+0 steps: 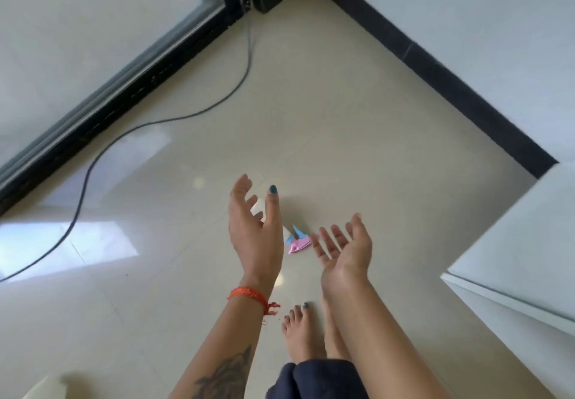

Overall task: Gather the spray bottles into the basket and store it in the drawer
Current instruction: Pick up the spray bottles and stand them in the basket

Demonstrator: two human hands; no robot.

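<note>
down at the bottom edge, dark navy trouser fabric [314, 378] bunched at the knee, and just past it a bare foot with painted toenails [298, 333] planted on the glossy cream tiled floor [155, 305]. the left forearm carries a dark tattoo [225, 377] and a frayed orange thread bracelet [249, 296] at the wrist. above that, the left hand [253, 230] is up, fingers spread and relaxed, thumb with a teal nail pointing away, holding nothing. the right hand [345, 249] sits beside it, palm up, fingers loose and fanned, also released. between and just beyond the two hands, lying on the floor, are the spray bottles: a pink trigger head and a blue trigger head [298, 240] close together, with a white bottle body [259, 208] partly hidden behind the left hand; how many bottles there are i cannot tell. to the right, a white cabinet corner [513, 258]. further out, a grey cable [130, 137] snakes across the tiles toward the far corner, where black skirting [435, 78] meets white walls, and a black-framed glass door [93, 93] runs along the left.
</note>
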